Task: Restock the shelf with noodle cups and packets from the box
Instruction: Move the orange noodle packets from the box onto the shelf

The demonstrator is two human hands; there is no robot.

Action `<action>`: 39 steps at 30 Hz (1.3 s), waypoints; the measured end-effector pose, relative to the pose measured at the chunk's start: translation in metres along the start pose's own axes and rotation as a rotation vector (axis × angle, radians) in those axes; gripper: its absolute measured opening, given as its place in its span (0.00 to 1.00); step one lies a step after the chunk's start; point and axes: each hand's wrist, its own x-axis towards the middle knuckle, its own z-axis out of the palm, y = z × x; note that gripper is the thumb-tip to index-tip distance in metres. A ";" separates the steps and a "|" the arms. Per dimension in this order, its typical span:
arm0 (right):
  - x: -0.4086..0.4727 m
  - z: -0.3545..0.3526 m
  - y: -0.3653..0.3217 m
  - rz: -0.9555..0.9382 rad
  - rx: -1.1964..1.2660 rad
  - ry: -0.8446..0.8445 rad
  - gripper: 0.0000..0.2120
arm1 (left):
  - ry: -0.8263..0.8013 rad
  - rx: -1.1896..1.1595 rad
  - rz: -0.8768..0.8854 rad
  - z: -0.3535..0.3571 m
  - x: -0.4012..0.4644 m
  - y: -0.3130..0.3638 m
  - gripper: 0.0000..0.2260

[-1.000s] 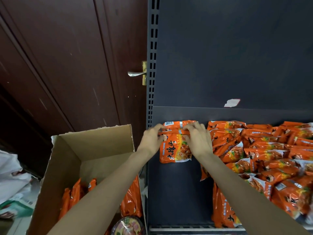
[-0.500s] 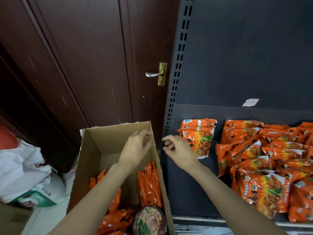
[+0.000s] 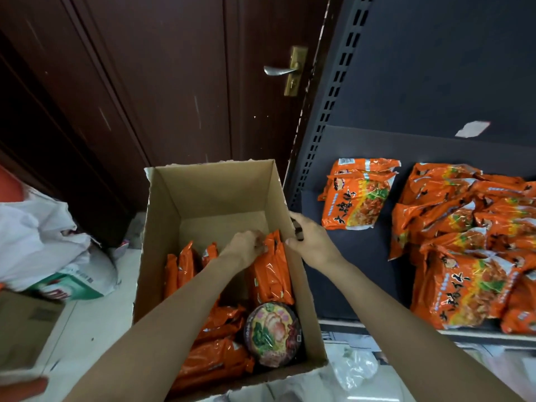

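Both hands left the shelf for the box: left hand pinching a fresh packet, right hand loosely curled, empty, so next restock's underway.

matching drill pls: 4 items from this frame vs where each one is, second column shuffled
1. noodle cup
2. small packet stack
3. left hand
4. white plastic bag

A. on the floor, left of the box
B. on the shelf, apart from the big pile
C. on upright packets inside the box
D. in the box's near right corner

Pairs: 1-D, 2-B, 3-C, 4-A
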 end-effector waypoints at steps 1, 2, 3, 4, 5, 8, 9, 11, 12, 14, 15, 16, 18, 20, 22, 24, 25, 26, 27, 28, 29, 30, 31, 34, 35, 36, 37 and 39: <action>0.000 0.000 0.001 0.002 0.011 -0.001 0.30 | -0.008 0.006 -0.013 0.004 0.002 -0.001 0.15; 0.000 0.000 0.001 0.000 0.025 -0.002 0.31 | -0.001 0.002 -0.029 0.008 0.003 -0.002 0.14; 0.000 0.000 0.002 0.000 0.040 -0.003 0.31 | 0.016 -0.014 -0.050 0.011 0.004 -0.003 0.14; 0.000 0.000 0.002 0.001 0.053 -0.002 0.31 | 0.035 -0.034 -0.067 0.013 0.005 -0.003 0.13; 0.000 0.000 0.002 0.001 0.062 0.000 0.31 | 0.051 -0.057 -0.075 0.014 0.006 -0.003 0.12; 0.001 0.002 0.003 0.005 0.075 0.010 0.31 | 0.067 -0.090 -0.062 0.016 0.010 -0.005 0.11; 0.001 0.002 0.003 0.007 0.074 0.012 0.31 | 0.081 -0.095 -0.046 0.016 0.010 -0.007 0.10; 0.001 0.001 0.003 0.003 0.058 0.008 0.31 | 0.122 -0.104 -0.012 0.015 0.008 -0.011 0.08; 0.001 0.001 0.003 -0.003 0.046 0.004 0.32 | 0.145 -0.110 0.006 0.014 0.004 -0.012 0.07; 0.000 0.002 0.001 -0.021 -0.014 0.024 0.33 | 0.196 -0.126 0.050 0.006 -0.004 -0.014 0.06; -0.002 0.004 -0.001 -0.038 -0.065 0.054 0.35 | 0.223 -0.140 0.075 0.000 -0.010 -0.014 0.06; -0.003 0.005 -0.003 -0.067 -0.121 0.097 0.35 | 0.250 -0.152 0.100 -0.008 -0.016 -0.014 0.05; -0.006 0.008 -0.013 -0.146 -0.198 0.171 0.35 | 0.329 -0.165 0.172 -0.028 -0.028 -0.011 0.05; -0.007 0.010 -0.028 -0.214 -0.165 0.142 0.32 | 0.410 -0.175 0.245 -0.049 -0.039 -0.008 0.05; -0.007 0.011 -0.045 -0.257 -0.056 0.044 0.30 | 0.445 -0.178 0.295 -0.071 -0.052 -0.001 0.03; -0.006 0.007 -0.063 -0.286 0.034 0.031 0.27 | 0.479 -0.163 0.360 -0.093 -0.064 0.006 0.02; -0.006 0.004 -0.071 -0.298 0.068 0.056 0.26 | 0.500 -0.161 0.397 -0.103 -0.071 0.011 0.02; -0.007 -0.001 -0.079 -0.310 0.098 0.086 0.25 | 0.516 -0.171 0.423 -0.112 -0.077 0.015 0.02; -0.010 -0.006 -0.086 -0.322 0.126 0.117 0.23 | 0.529 -0.189 0.444 -0.121 -0.082 0.021 0.02; -0.013 -0.013 -0.092 -0.335 0.152 0.147 0.23 | 0.541 -0.205 0.467 -0.128 -0.086 0.028 0.03; -0.017 -0.020 -0.098 -0.349 0.180 0.176 0.22 | 0.556 -0.213 0.497 -0.136 -0.088 0.036 0.03; -0.021 -0.028 -0.101 -0.360 0.212 0.201 0.22 | 0.569 -0.211 0.530 -0.141 -0.090 0.045 0.04; -0.025 -0.037 -0.103 -0.365 0.252 0.218 0.24 | 0.574 -0.208 0.566 -0.146 -0.091 0.054 0.04; -0.038 -0.066 -0.099 -0.347 0.339 0.266 0.30 | 0.560 -0.209 0.681 -0.154 -0.092 0.087 0.03; -0.042 -0.077 -0.094 -0.334 0.340 0.286 0.32 | 0.544 -0.216 0.718 -0.153 -0.091 0.099 0.03; -0.047 -0.087 -0.089 -0.325 0.319 0.315 0.33 | 0.521 -0.226 0.751 -0.152 -0.090 0.110 0.03; -0.051 -0.097 -0.084 -0.318 0.278 0.349 0.34 | 0.493 -0.237 0.782 -0.149 -0.088 0.121 0.03; -0.062 -0.114 -0.073 -0.300 0.204 0.418 0.33 | 0.432 -0.261 0.834 -0.141 -0.081 0.142 0.03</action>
